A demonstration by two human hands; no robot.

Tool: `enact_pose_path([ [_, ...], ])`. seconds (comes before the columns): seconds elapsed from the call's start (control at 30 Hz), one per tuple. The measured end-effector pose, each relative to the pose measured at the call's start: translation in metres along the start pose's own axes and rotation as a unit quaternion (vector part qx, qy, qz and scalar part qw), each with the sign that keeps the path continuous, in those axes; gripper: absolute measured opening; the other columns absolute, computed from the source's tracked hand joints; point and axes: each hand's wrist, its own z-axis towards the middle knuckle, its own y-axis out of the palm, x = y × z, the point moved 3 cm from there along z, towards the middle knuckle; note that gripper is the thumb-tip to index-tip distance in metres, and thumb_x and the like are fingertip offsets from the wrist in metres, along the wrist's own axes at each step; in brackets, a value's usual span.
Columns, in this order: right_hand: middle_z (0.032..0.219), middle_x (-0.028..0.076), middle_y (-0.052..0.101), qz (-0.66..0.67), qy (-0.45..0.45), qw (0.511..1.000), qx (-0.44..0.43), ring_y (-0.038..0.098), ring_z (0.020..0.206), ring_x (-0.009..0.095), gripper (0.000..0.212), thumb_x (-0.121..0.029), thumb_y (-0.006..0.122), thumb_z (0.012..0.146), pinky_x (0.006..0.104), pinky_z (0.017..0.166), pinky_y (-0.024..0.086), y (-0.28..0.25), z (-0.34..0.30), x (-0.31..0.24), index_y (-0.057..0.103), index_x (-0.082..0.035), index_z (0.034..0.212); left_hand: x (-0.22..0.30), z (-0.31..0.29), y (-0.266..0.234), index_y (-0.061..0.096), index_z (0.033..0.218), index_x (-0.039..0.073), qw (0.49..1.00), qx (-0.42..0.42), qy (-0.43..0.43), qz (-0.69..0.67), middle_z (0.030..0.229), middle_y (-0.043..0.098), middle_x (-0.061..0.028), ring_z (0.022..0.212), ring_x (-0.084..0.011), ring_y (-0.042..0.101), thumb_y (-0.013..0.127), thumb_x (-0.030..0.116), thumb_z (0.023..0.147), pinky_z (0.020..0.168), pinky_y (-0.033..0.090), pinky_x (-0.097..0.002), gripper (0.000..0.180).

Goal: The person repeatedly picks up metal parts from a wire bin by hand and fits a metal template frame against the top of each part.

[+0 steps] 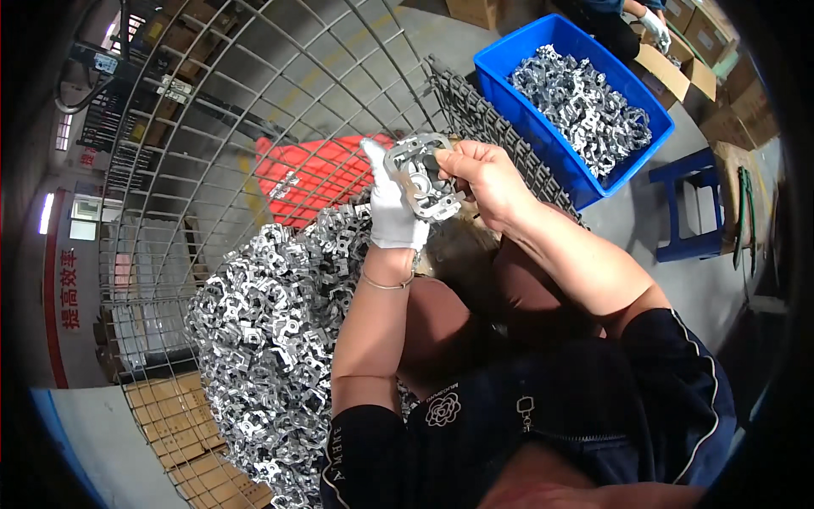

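Wearing a white glove, my left hand (392,208) holds a silver cast-metal bracket (418,181) with cut-out openings, raised above my lap. My bare right hand (487,176) pinches the bracket's right edge between thumb and fingers; whether a small tool is also in that grip, I cannot tell. Below and to the left of my left hand lies a big heap of similar metal castings (263,339), inside a wire mesh cage (280,81).
At the upper right a blue plastic bin (585,110) holds many more castings. A blue stool (691,204) and cardboard boxes (738,119) stand beyond it. A co-worker's gloved hand (655,30) is over an open carton. Red sheeting (314,174) lies behind the cage wire.
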Motion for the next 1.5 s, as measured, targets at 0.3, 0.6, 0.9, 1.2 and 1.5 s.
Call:
enact_pose_path([
  [0.3, 0.057, -0.001, 0.053, 0.072, -0.026, 0.996, 0.044, 0.041, 0.049, 0.004, 0.020, -0.018, 0.058, 0.081, 0.0186, 0.046, 0.031, -0.006, 0.000, 0.003, 0.056, -0.008, 0.063, -0.014, 0.021, -0.005, 0.054, 0.101, 0.003, 0.995, -0.025, -0.047, -0.087, 0.089, 0.062, -0.0077, 0.078, -0.0193, 0.058, 0.027, 0.061, 0.084, 0.070, 0.050, -0.0317, 0.067],
  [0.6, 0.061, -0.006, 0.048, 0.060, -0.229, 0.970, 0.062, 0.036, 0.054, 0.002, 0.016, -0.016, 0.057, 0.082, 0.0175, 0.050, 0.028, -0.009, -0.028, -0.020, 0.055, -0.005, 0.071, -0.044, 0.042, 0.031, 0.049, 0.087, 0.007, 0.998, -0.009, 0.036, 0.049, 0.067, 0.050, -0.0040, 0.064, -0.0166, 0.051, 0.040, 0.056, 0.083, 0.056, 0.044, -0.0287, 0.050],
  [0.9, 0.067, 0.000, 0.055, 0.113, -0.227, 0.959, 0.123, 0.045, 0.057, 0.005, 0.012, -0.015, 0.054, 0.084, 0.0186, 0.054, 0.034, -0.040, -0.004, -0.029, 0.054, -0.006, 0.075, -0.005, 0.144, -0.002, 0.025, 0.130, -0.001, 0.937, 0.151, 0.009, 0.316, 0.129, 0.035, -0.0211, 0.114, -0.0287, 0.040, 0.042, 0.053, 0.082, 0.093, 0.034, -0.0393, 0.073],
  [1.2, 0.066, 0.000, 0.050, 0.080, -0.188, 0.977, 0.061, 0.036, 0.053, 0.005, 0.011, -0.015, 0.051, 0.084, 0.0188, 0.050, 0.030, -0.019, -0.002, -0.031, 0.052, -0.005, 0.081, -0.011, 0.049, -0.207, 0.056, 0.093, 0.002, 0.539, 0.168, -0.116, 0.817, 0.096, 0.060, -0.0169, 0.089, -0.0307, 0.058, 0.055, 0.043, 0.076, 0.080, 0.044, -0.0376, 0.045],
  [1.5, 0.060, 0.001, 0.034, 0.003, -0.155, 0.987, 0.048, 0.032, 0.052, 0.009, 0.023, -0.021, 0.042, 0.088, 0.0228, 0.048, 0.025, -0.002, 0.000, -0.021, 0.040, -0.005, 0.071, -0.107, -0.004, -0.320, 0.048, 0.108, 0.007, 0.521, 0.146, -0.314, 0.780, 0.108, 0.055, -0.0131, 0.099, -0.0280, 0.054, 0.061, 0.045, 0.071, 0.080, 0.045, -0.0398, 0.055],
])
